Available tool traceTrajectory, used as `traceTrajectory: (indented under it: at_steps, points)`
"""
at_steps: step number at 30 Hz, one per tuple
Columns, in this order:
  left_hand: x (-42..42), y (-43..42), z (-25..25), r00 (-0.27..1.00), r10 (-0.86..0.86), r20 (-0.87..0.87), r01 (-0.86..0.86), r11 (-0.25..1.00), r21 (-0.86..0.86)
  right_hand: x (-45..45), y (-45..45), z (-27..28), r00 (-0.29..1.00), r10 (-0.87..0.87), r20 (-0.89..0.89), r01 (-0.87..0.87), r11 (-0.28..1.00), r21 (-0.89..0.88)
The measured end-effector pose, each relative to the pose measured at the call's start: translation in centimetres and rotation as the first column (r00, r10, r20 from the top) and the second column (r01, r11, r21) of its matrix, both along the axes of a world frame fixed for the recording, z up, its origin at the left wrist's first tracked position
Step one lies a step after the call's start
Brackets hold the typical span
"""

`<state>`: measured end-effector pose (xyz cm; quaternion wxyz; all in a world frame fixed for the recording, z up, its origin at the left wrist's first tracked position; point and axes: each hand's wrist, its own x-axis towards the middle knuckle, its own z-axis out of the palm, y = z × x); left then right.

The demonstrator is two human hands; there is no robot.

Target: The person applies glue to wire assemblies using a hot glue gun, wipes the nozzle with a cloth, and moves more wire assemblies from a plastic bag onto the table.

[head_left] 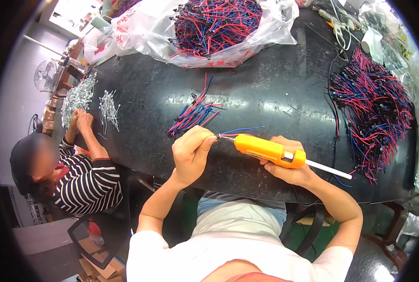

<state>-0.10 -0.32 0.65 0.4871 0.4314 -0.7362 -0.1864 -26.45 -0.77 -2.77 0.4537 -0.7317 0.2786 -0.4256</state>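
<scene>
Between the thumb and fingers of my left hand (190, 152) is the black end of a small wired part, whose red and blue wires (241, 129) stretch to the right. My right hand (287, 167) is wrapped round a yellow glue gun (266, 149). A white glue stick (329, 169) sticks out of the gun's back end. The gun's nozzle points left and is at the black end in my left fingers; whether they touch I cannot tell. Just beyond my left hand, a small pile of red and blue wired parts (195, 113) lies on the black table (275, 80).
A plastic bag (148, 35) at the back holds many red and blue wires. Another large heap of wires (371, 113) lies at the right, beside a black cable (332, 89). At the left, a co-worker in a striped top (89, 188) handles whitish wired parts (80, 94).
</scene>
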Motion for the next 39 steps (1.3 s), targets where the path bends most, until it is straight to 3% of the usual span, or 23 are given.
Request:
traceTrajectory:
  at_steps: [19,25,29,32,34,37,39]
  points:
    - [-0.6,0.5,-0.5,0.985,0.117,0.129,-0.103,0.989,-0.109,0.0,0.4,0.0,1.000,-0.016,0.023,0.015,0.999,0.045]
    - [0.7,-0.5,1.0,0.964,0.177,0.196,-0.140,0.972,-0.190,-0.3,0.4,1.1,0.998,0.010,0.054,-0.021,0.977,0.213]
    - [1.4,-4.2,5.6,0.945,0.229,0.235,-0.086,0.863,-0.497,-0.5,0.6,0.8,0.987,-0.008,0.163,-0.066,0.892,0.447]
    - [0.9,-11.2,9.6,0.934,0.293,0.204,-0.040,0.654,-0.755,-0.6,0.9,0.5,0.968,-0.069,0.243,-0.084,0.819,0.567]
    - [0.9,-16.6,10.8,0.906,0.361,0.222,-0.075,0.652,-0.755,-0.9,0.7,0.2,0.970,-0.060,0.235,-0.084,0.827,0.556]
    - [1.2,-19.0,10.3,0.766,0.560,0.316,-0.298,0.745,-0.597,-0.9,0.6,0.7,0.975,-0.063,0.211,-0.069,0.822,0.565]
    - [2.2,-16.3,8.4,0.871,0.409,0.271,-0.275,0.864,-0.421,-0.7,0.7,0.7,0.976,-0.072,0.204,-0.059,0.819,0.571]
